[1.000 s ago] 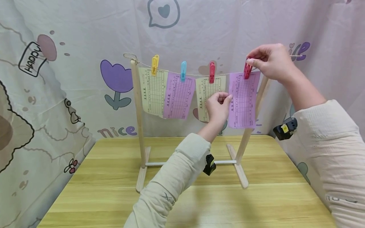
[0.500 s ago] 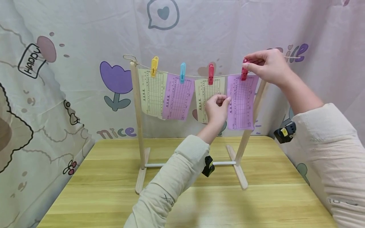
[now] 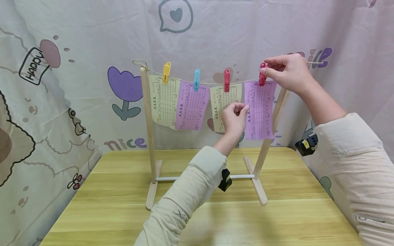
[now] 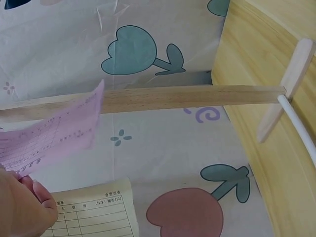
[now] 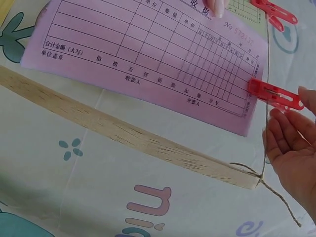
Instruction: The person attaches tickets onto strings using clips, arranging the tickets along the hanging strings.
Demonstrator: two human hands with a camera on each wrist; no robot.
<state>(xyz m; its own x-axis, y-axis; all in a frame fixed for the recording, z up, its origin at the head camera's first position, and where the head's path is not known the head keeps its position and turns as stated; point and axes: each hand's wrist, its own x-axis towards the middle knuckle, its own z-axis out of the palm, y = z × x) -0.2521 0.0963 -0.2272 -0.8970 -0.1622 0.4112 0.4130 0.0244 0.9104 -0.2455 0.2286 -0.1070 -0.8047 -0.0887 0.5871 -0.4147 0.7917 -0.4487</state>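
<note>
My right hand (image 3: 289, 73) pinches a red clothespin (image 3: 262, 75) on the string, near the right post. The clothespin bites the top edge of a pink receipt slip (image 3: 261, 116), which hangs down from it. My left hand (image 3: 234, 119) pinches the slip's left edge between thumb and forefinger. The right wrist view has the printed slip (image 5: 148, 69) and the clothespin (image 5: 276, 95), with thumb and fingers at its handle ends. In the left wrist view the slip's free lower end (image 4: 79, 118) sticks out past the left hand (image 4: 27, 207).
Yellow (image 3: 166, 73), blue (image 3: 197, 80) and red (image 3: 226, 81) clothespins hold a cream slip (image 3: 161, 106), a pink slip (image 3: 191, 109) and another cream slip (image 3: 217, 102) to the left. The string runs between wooden posts (image 3: 148, 126) standing on a wooden table (image 3: 107, 198).
My right hand and the clothespin have shifted slightly left and down in the head view, partly with the whole scene. The left hand keeps its hold on the slip's edge.
</note>
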